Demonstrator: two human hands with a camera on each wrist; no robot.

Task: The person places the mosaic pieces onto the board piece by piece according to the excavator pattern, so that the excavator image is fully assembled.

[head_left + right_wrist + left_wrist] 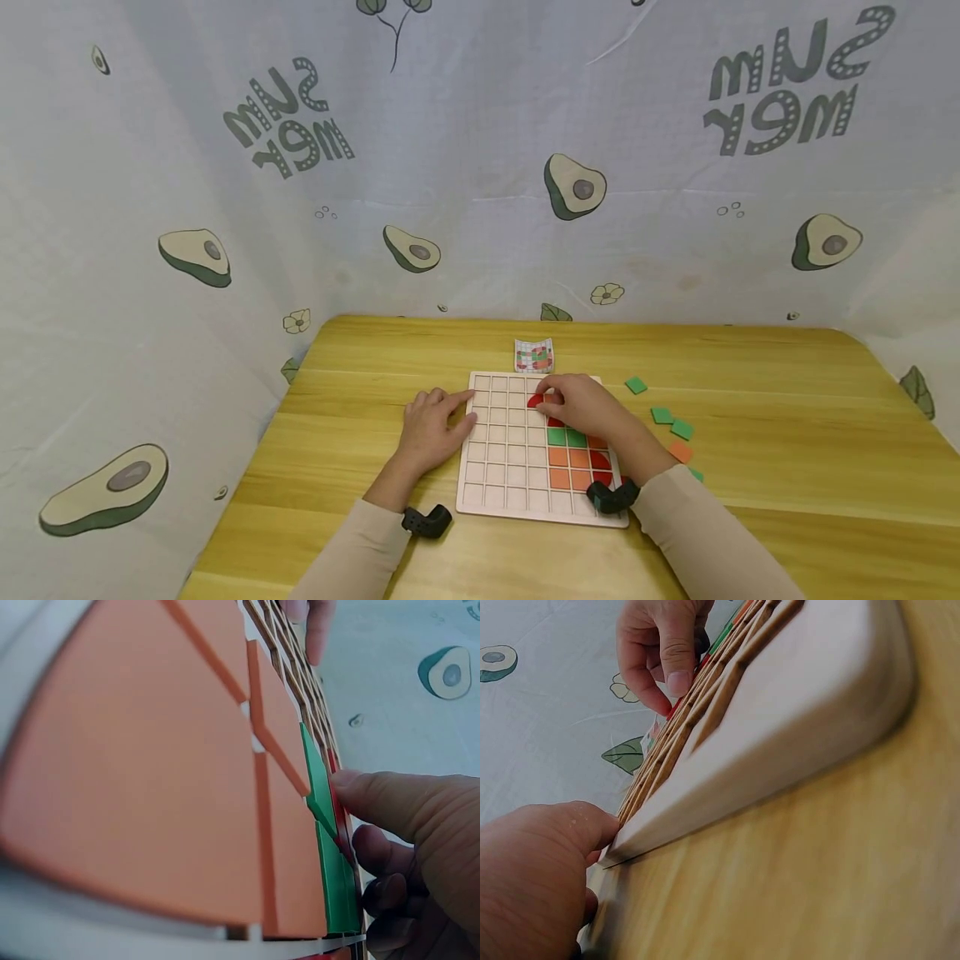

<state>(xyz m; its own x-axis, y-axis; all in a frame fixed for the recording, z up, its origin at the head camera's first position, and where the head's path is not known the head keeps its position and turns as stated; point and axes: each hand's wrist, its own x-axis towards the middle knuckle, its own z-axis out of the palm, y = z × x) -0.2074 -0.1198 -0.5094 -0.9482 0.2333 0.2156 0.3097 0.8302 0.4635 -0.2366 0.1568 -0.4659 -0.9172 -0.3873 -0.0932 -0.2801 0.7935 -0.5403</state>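
A pale wooden grid board (506,475) lies on the table, its right-hand cells partly filled with orange tiles (558,478), green tiles (557,437) and red rounded tiles (602,477). Over the board's upper part, my right hand (581,404) has thumb and index finger at a red rounded tile (534,401), pinching it at its cell; the other fingers are curled beneath the palm. At the board's left edge, my left hand (429,429) rests with thumb and index finger stretched against the rim. The left wrist view shows the left thumb (585,825) touching the board's side.
A small printed pattern card (534,356) lies just behind the board. Right of the board are several loose green tiles (662,415) and an orange tile (680,452). A patterned curtain (480,167) hangs behind the wooden table (787,417).
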